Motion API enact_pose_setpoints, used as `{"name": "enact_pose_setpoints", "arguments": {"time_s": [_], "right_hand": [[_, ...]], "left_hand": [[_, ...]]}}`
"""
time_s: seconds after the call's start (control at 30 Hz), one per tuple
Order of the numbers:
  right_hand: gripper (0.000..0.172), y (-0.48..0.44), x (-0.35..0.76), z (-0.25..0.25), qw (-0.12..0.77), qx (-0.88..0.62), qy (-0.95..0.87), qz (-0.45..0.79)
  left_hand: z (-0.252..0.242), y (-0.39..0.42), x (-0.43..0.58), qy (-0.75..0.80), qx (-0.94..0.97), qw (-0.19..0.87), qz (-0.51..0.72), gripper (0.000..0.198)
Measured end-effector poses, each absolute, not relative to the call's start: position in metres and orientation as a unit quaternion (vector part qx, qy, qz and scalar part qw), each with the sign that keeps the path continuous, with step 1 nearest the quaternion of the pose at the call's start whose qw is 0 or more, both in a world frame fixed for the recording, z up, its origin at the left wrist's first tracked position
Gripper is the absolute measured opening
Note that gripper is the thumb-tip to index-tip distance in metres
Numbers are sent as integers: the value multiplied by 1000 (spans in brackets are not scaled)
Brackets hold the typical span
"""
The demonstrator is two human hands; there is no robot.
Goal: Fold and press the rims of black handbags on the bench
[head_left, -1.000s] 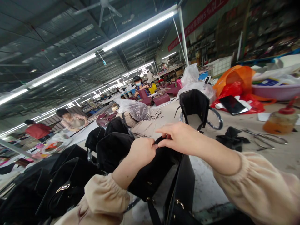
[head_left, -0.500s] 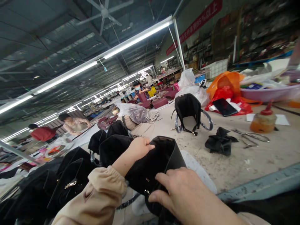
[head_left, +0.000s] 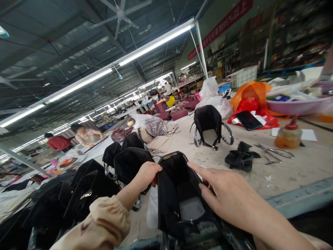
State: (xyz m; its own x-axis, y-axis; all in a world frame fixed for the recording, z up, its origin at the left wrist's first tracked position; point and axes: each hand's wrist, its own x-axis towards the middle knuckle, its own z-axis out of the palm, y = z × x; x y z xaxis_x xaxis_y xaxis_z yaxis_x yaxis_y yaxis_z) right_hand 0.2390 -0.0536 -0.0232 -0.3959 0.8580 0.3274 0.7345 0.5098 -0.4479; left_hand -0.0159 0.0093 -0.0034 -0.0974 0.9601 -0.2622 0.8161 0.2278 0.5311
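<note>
A black bag [head_left: 169, 198] stands with its mouth towards me, so its dark lining and a pale grey patch at the bottom show. My left hand [head_left: 148, 175] pinches its left rim near the top corner. On the opposite rim, my right hand [head_left: 226, 191] grips the edge, index finger stretched along it near the far corner and thumb further down. Left of my left hand is another black bag [head_left: 130, 161], with several more black bags [head_left: 93, 187] piled beside it. Across the table sits a black bag with plastic-wrapped handles [head_left: 208, 116].
Right of the bags lie a crumpled black cloth piece [head_left: 240, 156], scissors [head_left: 273, 152], a red-capped bottle of amber liquid [head_left: 288, 135] and a phone [head_left: 248, 120]. Behind are plastic bags [head_left: 218, 107] and a lilac basin [head_left: 299, 106]. The table's metal edge [head_left: 309, 194] runs along the right front. Other people work farther off.
The bag's mouth has spread and turned towards me, showing its inside. My left hand has moved from across the opening to the left rim; my right hand has shifted up and right along the right rim.
</note>
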Motion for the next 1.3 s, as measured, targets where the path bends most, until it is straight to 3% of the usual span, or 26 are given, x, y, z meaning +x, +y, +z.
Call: {"name": "enact_pose_setpoints", "arguments": {"time_s": [0.13, 0.3, 0.37, 0.47, 0.53, 0.77, 0.9, 1.0, 1.13, 1.2, 1.3], "right_hand": [[64, -51, 252, -25, 260, -478, -827, 141], [102, -71, 253, -33, 226, -432, -857, 168], [90, -79, 252, -35, 204, -436, -859, 176], [53, -77, 255, -31, 186, -445, -859, 173], [37, -63, 261, -26, 185, -454, -857, 160], [21, 4, 263, -23, 221, -432, -867, 111], [17, 15, 250, -37, 284, -415, -849, 165], [22, 17, 247, -49, 296, -367, -847, 247], [18, 18, 248, -55, 328, -347, -835, 274], [18, 16, 247, -56, 337, -358, -828, 269], [21, 14, 241, -59, 354, -384, -817, 245]], "left_hand": [[-6, 1, -22, 739, 579, 319, 132, 36], [-1, 2, -21, 735, 581, 309, 166, 39], [-1, 1, -21, 735, 579, 307, 175, 37], [-2, -6, -24, 745, 556, 311, 196, 37], [-3, -14, -28, 756, 531, 321, 208, 37], [-5, -53, -47, 765, 457, 400, 215, 46], [13, -60, -60, 748, 473, 457, 90, 59], [38, -56, -56, 744, 585, 322, 10, 54], [51, -39, -27, 576, 814, 9, 81, 28], [44, -26, -11, 482, 870, -50, 91, 16], [26, -7, 3, 443, 892, -65, 66, 16]]}}
